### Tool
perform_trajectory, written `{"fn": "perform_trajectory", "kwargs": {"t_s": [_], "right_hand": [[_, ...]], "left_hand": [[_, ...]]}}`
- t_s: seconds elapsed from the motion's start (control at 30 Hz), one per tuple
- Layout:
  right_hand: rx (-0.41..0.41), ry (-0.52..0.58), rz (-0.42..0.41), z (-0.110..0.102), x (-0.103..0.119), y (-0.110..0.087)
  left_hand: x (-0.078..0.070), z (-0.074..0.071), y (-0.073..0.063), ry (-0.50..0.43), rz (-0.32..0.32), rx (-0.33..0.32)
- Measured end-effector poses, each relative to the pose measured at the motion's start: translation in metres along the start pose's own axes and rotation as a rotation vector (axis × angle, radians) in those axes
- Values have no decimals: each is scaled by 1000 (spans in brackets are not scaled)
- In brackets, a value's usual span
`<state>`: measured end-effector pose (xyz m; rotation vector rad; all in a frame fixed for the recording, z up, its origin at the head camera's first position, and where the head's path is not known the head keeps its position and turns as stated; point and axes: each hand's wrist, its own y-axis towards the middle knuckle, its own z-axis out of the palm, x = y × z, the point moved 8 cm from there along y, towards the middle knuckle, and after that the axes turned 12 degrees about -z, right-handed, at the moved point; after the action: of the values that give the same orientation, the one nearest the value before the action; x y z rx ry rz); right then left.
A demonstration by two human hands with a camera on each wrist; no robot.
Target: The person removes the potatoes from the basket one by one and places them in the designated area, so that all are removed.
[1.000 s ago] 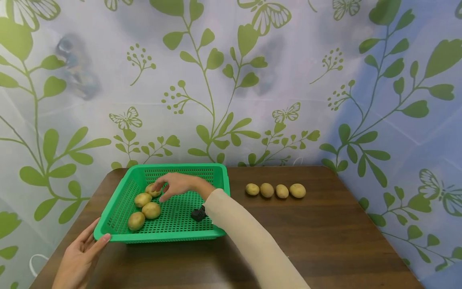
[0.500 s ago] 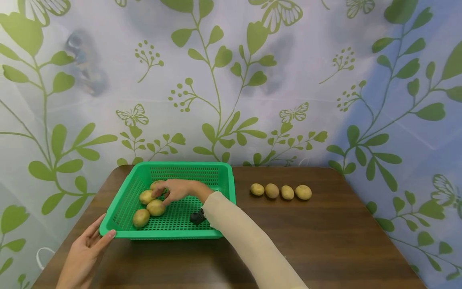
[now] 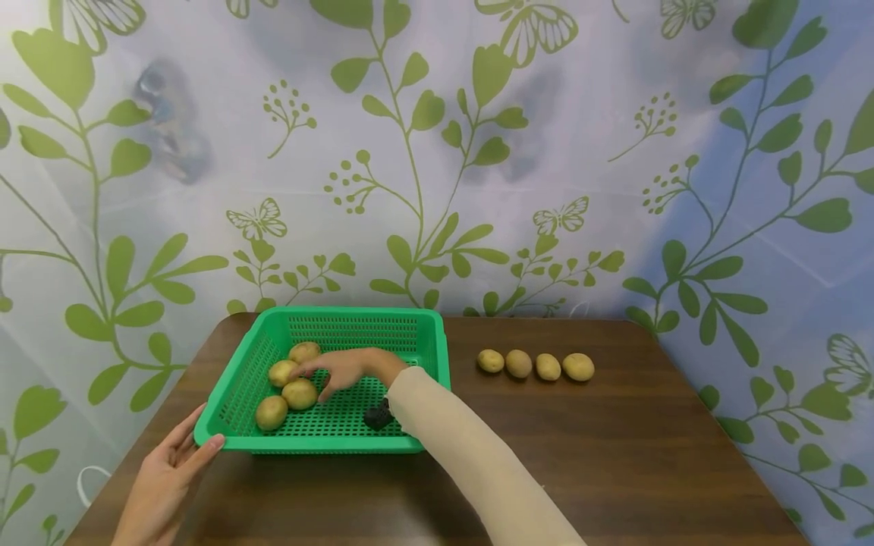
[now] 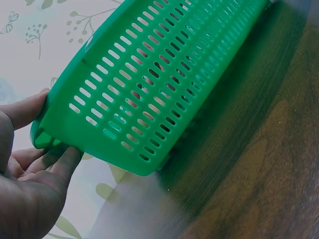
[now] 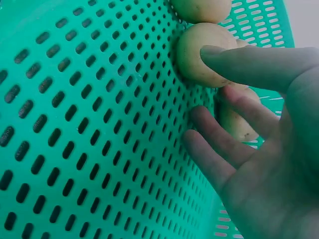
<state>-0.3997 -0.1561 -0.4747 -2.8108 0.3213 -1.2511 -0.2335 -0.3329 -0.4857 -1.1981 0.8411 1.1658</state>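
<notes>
- Since half a second ago, your right hand (image 3: pixel 344 369) has drawn slightly toward you, leaving the farthest potato (image 3: pixel 305 352) in fuller view.
- Its fingers reach leftward, parted and loosely bent, gripping nothing; the thumb is at the right side of another potato (image 3: pixel 300 394), contact unclear.
- Your left hand (image 3: pixel 160 478) still grips the green basket (image 3: pixel 328 444) by its near-left corner, thumb on the rim, fingers beneath.
- Four potatoes lie in the basket left of your right hand; four more line the table (image 3: pixel 614 455) to its right.
</notes>
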Motion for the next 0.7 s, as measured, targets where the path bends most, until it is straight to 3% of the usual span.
{"fn": "perform_trajectory", "kwargs": {"t_s": [0.17, 0.53, 0.7], "right_hand": [[15, -23, -4, 2, 0, 0], [-70, -95, 42, -9, -5, -3], [-36, -150, 37, -9, -4, -5]], "left_hand": [[1, 0, -1, -11, 4, 7], [-5, 2, -2, 16, 60, 20], [-5, 3, -2, 8, 59, 15]]}}
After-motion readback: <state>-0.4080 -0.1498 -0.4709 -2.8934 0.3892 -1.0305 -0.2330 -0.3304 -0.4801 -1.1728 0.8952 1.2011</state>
